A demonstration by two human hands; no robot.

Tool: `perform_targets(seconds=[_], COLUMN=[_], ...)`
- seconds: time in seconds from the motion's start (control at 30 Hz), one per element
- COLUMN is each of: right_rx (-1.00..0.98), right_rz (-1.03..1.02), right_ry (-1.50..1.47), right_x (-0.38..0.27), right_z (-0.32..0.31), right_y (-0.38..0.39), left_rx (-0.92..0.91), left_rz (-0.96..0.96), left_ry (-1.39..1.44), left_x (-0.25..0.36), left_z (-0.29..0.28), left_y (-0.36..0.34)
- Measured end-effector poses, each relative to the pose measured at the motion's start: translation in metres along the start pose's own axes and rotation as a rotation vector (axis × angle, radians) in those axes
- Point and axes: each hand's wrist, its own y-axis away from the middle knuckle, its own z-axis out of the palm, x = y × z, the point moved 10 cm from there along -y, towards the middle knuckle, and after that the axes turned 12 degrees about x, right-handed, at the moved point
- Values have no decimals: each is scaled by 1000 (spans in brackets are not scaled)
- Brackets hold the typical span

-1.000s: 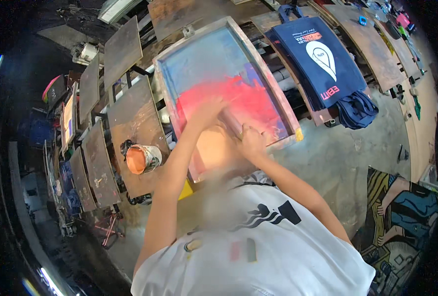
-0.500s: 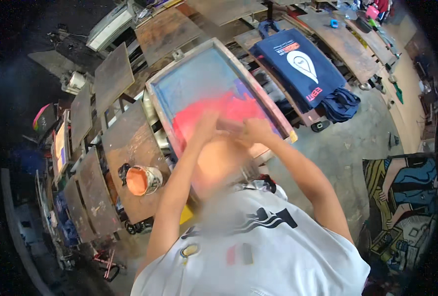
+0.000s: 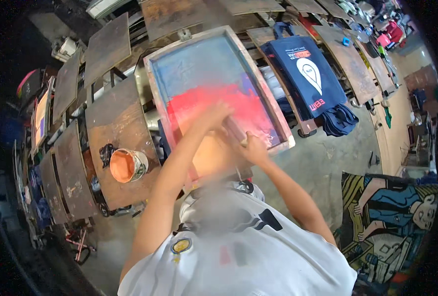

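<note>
Both hands grip a squeegee [image 3: 234,130], which lies slantwise over a wood-framed printing screen [image 3: 264,96]. At its farther end, my left hand [image 3: 218,116] is closed on it, the fingers somewhat blurred. My right hand [image 3: 252,148] wraps the nearer end, close to the screen's right near corner. Bright red ink [image 3: 192,104] spreads across the mesh around and beyond the squeegee. The mesh farther off is blue, with a purple patch toward the right. An orange area [image 3: 211,157] shows nearer my body, partly blurred.
An ink-stained bucket [image 3: 129,166] with orange inside stands on a board at left, beside a crumpled black thing [image 3: 106,154]. Dark blue printed bags [image 3: 305,74] lie on a board at right. More boards [image 3: 108,49] line the rack. A painted panel [image 3: 389,222] is at lower right.
The squeegee has turned from nearly level to slanted, its right end now nearer me. My right hand has come closer with it. The whole view has shifted slightly.
</note>
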Motion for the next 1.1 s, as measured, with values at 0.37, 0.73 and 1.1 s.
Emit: perform_targets(seconds=[0.37,0.73,1.1], right_rx=[61,206,70], right_rz=[-59,-161,-92], right_ry=[-3,159,186], right_x=[-69,30,7], right_z=[22,-74,-39], right_y=[-2,-10,-54], left_rx=[104,196,314], left_rz=[-70,133,12], left_ry=[-73,-49,-94], left_x=[-42,55,-8], left_z=[-38,-7,-16], left_y=[55,-65,-29])
